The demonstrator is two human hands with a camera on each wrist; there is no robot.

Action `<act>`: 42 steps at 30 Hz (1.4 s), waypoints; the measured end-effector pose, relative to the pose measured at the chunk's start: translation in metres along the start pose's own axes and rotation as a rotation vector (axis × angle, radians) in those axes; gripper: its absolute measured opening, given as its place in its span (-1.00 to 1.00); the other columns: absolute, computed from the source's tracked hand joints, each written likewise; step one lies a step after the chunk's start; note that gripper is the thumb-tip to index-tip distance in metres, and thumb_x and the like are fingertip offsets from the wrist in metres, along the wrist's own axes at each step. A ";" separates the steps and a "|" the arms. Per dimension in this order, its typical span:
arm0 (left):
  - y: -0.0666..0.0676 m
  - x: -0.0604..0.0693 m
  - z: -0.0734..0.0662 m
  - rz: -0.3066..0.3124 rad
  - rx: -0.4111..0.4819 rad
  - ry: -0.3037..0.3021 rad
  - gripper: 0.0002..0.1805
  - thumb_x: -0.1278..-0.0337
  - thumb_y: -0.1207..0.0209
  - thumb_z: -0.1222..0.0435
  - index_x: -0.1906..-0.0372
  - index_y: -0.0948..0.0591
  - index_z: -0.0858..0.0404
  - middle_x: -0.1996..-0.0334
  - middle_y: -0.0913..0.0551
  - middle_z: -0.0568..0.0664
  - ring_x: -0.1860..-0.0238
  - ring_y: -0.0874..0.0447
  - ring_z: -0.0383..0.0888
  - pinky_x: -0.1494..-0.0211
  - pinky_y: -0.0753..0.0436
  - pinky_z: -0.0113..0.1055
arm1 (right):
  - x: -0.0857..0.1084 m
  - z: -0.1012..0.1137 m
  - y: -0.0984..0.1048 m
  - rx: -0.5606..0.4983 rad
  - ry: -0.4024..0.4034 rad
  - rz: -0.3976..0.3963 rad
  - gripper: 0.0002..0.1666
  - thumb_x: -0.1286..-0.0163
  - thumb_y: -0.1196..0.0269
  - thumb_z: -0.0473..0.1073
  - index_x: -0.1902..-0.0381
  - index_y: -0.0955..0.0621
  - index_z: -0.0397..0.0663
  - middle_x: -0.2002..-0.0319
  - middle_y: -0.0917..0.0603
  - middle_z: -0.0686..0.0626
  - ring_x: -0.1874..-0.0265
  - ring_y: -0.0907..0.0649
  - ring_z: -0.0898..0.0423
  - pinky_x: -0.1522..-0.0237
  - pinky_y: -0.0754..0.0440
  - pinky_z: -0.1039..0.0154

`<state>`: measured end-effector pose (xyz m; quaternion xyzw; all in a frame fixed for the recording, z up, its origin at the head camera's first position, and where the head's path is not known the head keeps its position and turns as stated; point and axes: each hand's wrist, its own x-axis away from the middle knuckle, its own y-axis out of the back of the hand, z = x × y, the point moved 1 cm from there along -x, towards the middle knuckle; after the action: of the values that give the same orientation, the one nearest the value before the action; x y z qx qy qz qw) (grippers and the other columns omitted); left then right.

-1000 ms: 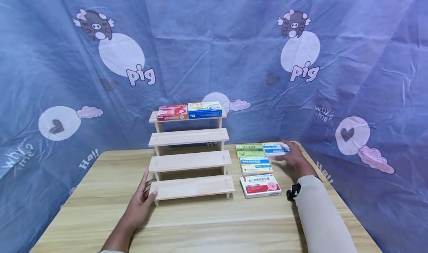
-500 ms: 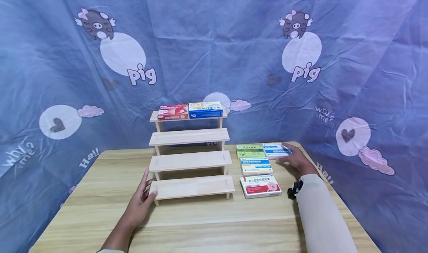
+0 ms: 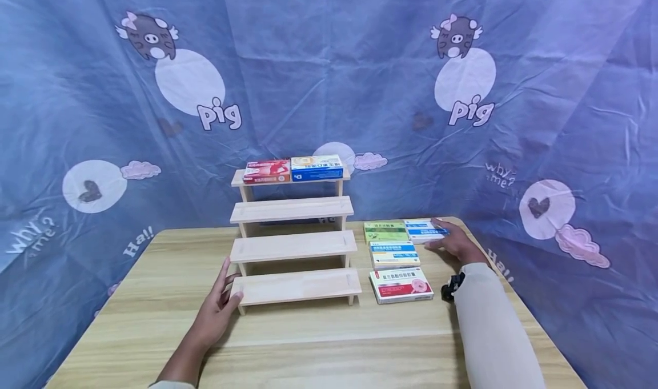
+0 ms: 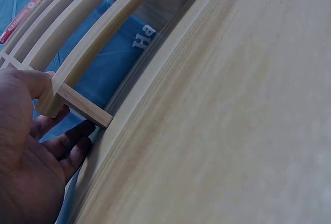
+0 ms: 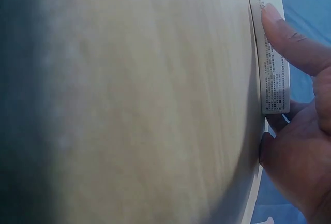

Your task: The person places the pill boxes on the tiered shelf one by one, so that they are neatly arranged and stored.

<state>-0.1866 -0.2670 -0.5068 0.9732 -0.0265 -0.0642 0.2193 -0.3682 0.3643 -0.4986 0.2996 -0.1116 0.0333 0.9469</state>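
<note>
A four-step wooden rack (image 3: 294, 246) stands on the table. My left hand (image 3: 213, 315) holds the left end of its lowest step; in the left wrist view, the thumb of that hand (image 4: 31, 141) lies against the plank and the fingers are bent beside the leg. At the table's back right, my right hand (image 3: 456, 245) grips a blue-and-white box (image 3: 425, 231) lying flat. The right wrist view has the thumb of this hand (image 5: 305, 110) along the side of the box (image 5: 274, 79), other fingers partly hidden at its end.
Beside the held box lies a green box (image 3: 385, 231), with a blue-yellow box (image 3: 394, 254) and a red-and-white box (image 3: 401, 285) in front. A red box (image 3: 267, 171) and a blue vitamin box (image 3: 316, 167) rest on the top step. Patterned blue cloth (image 3: 329, 63) hangs behind.
My right thumb has shifted from over the front of the blue-and-white box toward its right end, leaving more of the box visible. My left hand stays at the rack.
</note>
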 end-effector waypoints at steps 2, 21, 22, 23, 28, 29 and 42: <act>0.000 0.000 0.001 0.006 -0.006 0.004 -0.04 -0.77 -0.07 0.17 -0.81 0.32 -0.26 -0.69 -0.24 0.35 -0.63 -0.31 0.41 -0.34 -0.45 -0.62 | -0.001 -0.001 0.001 0.013 -0.004 -0.006 0.29 -0.35 -0.56 -0.18 -0.81 -0.03 0.06 -0.77 0.11 -0.42 -0.74 0.03 -0.51 -0.70 0.11 -0.50; 0.001 0.000 -0.001 0.003 0.025 0.000 -0.04 -0.76 -0.07 0.19 -0.81 0.31 -0.25 -0.68 -0.23 0.37 -0.63 -0.30 0.43 -0.25 -0.39 -0.73 | -0.008 0.001 0.001 0.113 -0.022 -0.053 0.11 -0.44 -0.53 -0.09 -0.77 -0.18 0.06 -0.73 0.04 -0.50 -0.64 -0.19 -0.51 -0.68 -0.02 -0.48; 0.001 0.000 -0.001 0.001 0.022 0.000 -0.05 -0.76 -0.07 0.19 -0.81 0.31 -0.26 -0.68 -0.23 0.37 -0.63 -0.30 0.43 -0.26 -0.39 -0.74 | -0.008 0.001 0.001 0.119 -0.022 -0.056 0.11 -0.45 -0.53 -0.09 -0.77 -0.19 0.05 -0.73 0.04 -0.50 -0.65 -0.16 -0.52 -0.69 -0.01 -0.48; 0.001 0.000 -0.001 0.000 0.022 -0.001 -0.05 -0.76 -0.08 0.19 -0.81 0.30 -0.26 -0.68 -0.23 0.37 -0.63 -0.30 0.43 -0.26 -0.39 -0.74 | -0.007 0.001 0.001 0.127 -0.017 -0.059 0.10 -0.45 -0.53 -0.09 -0.76 -0.20 0.04 -0.73 0.03 -0.50 -0.66 -0.15 -0.53 -0.69 -0.01 -0.48; 0.001 0.001 -0.001 -0.001 0.021 0.001 -0.04 -0.76 -0.08 0.18 -0.81 0.30 -0.25 -0.68 -0.24 0.37 -0.63 -0.30 0.43 -0.26 -0.38 -0.74 | -0.007 -0.002 0.002 0.177 0.010 -0.076 0.06 -0.46 -0.52 -0.07 -0.74 -0.24 -0.02 -0.72 -0.02 -0.49 -0.70 -0.08 -0.52 -0.71 -0.02 -0.43; 0.001 0.001 -0.001 0.000 0.022 0.003 -0.04 -0.76 -0.08 0.18 -0.81 0.30 -0.25 -0.68 -0.24 0.37 -0.63 -0.30 0.44 -0.26 -0.39 -0.73 | -0.007 -0.003 0.001 0.184 0.016 -0.077 0.05 -0.47 -0.51 -0.07 -0.74 -0.24 -0.04 -0.72 -0.03 -0.49 -0.71 -0.07 -0.52 -0.71 -0.02 -0.42; 0.001 0.001 -0.001 0.009 0.023 0.005 -0.04 -0.76 -0.08 0.18 -0.81 0.31 -0.25 -0.68 -0.22 0.38 -0.64 -0.28 0.43 -0.26 -0.38 -0.75 | 0.004 -0.015 0.007 0.143 0.052 -0.097 -0.02 -0.56 -0.40 -0.04 -0.76 -0.20 -0.01 -0.73 -0.04 -0.44 -0.72 0.00 -0.52 -0.71 0.06 -0.44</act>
<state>-0.1854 -0.2674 -0.5056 0.9757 -0.0308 -0.0603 0.2086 -0.3626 0.3784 -0.5057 0.3704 -0.0696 0.0031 0.9262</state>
